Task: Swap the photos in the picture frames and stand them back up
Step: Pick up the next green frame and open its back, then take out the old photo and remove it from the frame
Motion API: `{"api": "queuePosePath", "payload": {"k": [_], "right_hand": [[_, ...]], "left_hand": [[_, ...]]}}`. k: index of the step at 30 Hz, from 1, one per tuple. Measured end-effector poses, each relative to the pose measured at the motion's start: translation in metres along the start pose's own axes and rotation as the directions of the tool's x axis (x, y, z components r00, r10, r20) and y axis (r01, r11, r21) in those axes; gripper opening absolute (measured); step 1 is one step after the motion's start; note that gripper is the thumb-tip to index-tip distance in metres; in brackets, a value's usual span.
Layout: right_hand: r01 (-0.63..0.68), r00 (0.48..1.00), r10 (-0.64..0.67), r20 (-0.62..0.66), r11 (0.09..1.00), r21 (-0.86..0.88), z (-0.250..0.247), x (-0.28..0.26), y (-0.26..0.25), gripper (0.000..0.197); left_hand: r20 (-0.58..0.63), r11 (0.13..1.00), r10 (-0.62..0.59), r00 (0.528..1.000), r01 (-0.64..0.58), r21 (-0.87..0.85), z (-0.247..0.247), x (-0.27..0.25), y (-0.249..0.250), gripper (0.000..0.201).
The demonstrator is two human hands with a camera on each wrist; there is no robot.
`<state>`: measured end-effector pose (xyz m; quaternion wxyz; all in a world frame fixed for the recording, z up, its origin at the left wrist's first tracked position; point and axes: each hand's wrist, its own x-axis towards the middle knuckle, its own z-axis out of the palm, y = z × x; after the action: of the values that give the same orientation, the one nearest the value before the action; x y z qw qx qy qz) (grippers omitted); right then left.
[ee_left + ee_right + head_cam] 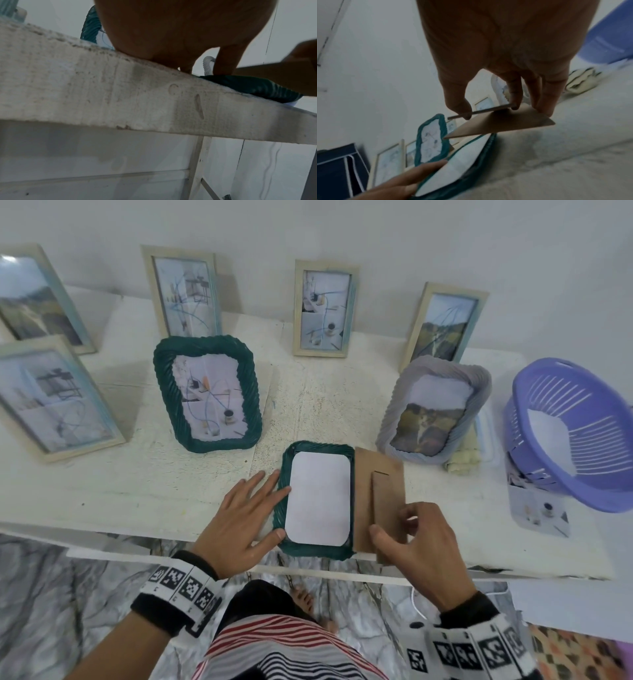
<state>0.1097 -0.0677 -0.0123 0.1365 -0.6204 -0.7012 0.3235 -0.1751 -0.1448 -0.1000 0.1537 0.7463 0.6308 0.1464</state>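
The green frame lies face down at the table's near edge, slightly overhanging it, with a white photo back showing in its opening, so a careless push could tip it off or shift the loose photo. The left hand lies flat with straight fingers on the frame's left border. The right hand pinches the brown backing board just right of the frame, apparently by its stand flap (the wrist view is dim).

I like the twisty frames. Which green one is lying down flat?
The green frame nearest the table edge, between both hands, lies face down showing white paper. The other green frame stands upright behind it.
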Motion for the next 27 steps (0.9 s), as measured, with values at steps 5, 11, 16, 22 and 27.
{"api": "queuePosePath", "payload": {"k": [5, 11, 16, 22, 27], "right_hand": [[-0.079, 0.996, 0.069, -0.051, 0.969, -0.234, -0.004, 0.008, 0.032, 0.047], [-0.048, 0.997, 0.020, -0.071, 0.908, -0.415, 0.010, 0.015, 0.038, 0.057], [0.362, 0.909, -0.416, -0.025, 0.818, -0.447, 0.026, 0.013, 0.004, 0.040], [0.645, 0.764, -0.572, 0.300, 0.668, -0.371, 0.055, 0.019, -0.011, 0.035], [0.645, 0.764, -0.569, 0.304, 0.654, -0.396, 0.062, 0.023, -0.011, 0.033]], "left_hand": [[0.008, 1.000, -0.005, 1.000, 0.005, -0.011, 0.000, 0.000, 0.000, 0.065], [0.018, 1.000, -0.009, 1.000, 0.009, -0.003, 0.000, 0.001, 0.001, 0.066], [0.009, 1.000, -0.011, 1.000, 0.011, -0.002, 0.000, 0.001, 0.001, 0.066], [0.003, 1.000, -0.011, 1.000, 0.011, 0.002, 0.001, 0.000, 0.001, 0.065], [0.007, 1.000, -0.018, 1.000, 0.018, -0.001, 0.002, 0.000, 0.001, 0.066]]}}
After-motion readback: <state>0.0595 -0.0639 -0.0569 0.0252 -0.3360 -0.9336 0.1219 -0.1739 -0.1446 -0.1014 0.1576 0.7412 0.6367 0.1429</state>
